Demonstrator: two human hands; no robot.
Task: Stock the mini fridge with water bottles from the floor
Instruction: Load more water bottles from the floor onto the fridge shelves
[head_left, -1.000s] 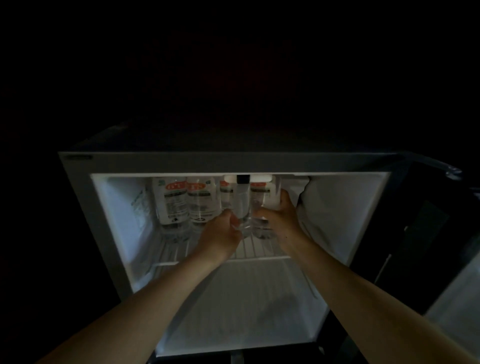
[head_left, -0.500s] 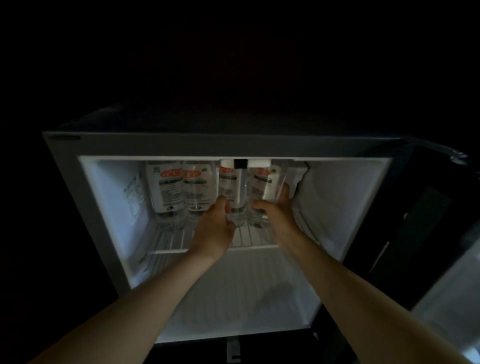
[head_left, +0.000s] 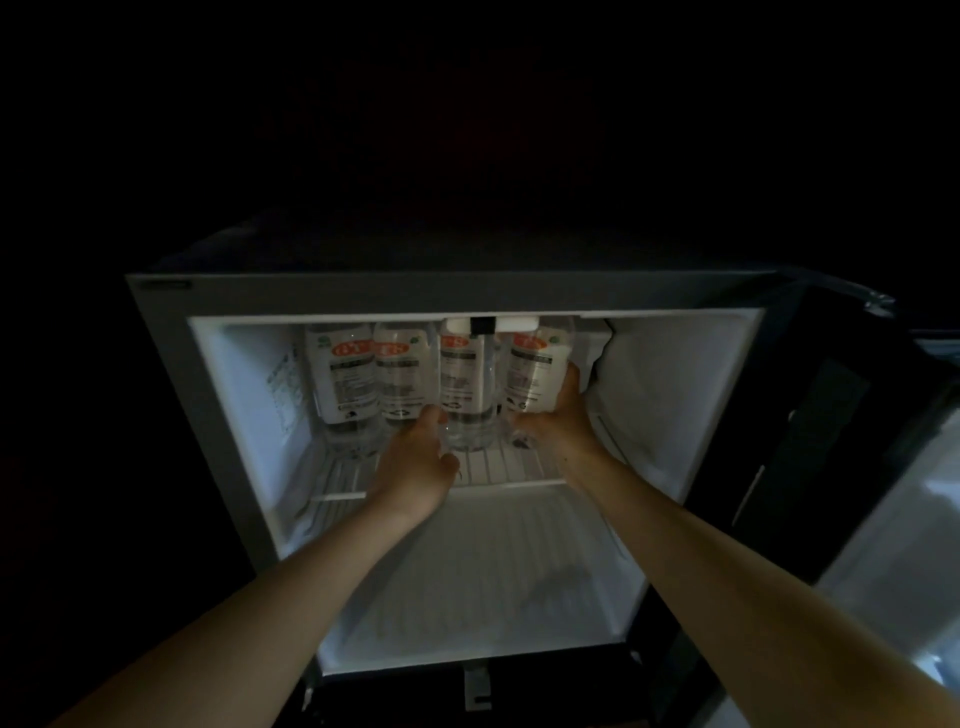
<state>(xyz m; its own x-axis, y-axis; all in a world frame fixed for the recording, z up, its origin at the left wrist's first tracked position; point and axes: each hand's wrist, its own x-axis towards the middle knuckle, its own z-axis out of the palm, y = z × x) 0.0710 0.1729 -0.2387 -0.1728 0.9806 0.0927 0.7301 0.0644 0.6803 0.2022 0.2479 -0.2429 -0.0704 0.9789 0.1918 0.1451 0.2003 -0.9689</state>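
Observation:
The mini fridge (head_left: 218, 415) stands open, lit inside. Several clear water bottles with red-and-white labels stand in a row on its wire shelf (head_left: 498, 467). My left hand (head_left: 421, 457) grips the base of the third bottle (head_left: 462, 384). My right hand (head_left: 558, 415) is wrapped round the lower part of the rightmost bottle (head_left: 535, 369). Two more bottles (head_left: 343, 374) stand at the left, untouched. Both forearms reach in from below.
The fridge door (head_left: 831, 441) hangs open at the right. Below the wire shelf lies the white ribbed fridge floor (head_left: 493, 571). A light housing (head_left: 488, 325) sits at the top centre of the cavity. The room around is dark.
Both hands have pushed the two bottles deeper onto the shelf and upright into the row. The view has shifted a little.

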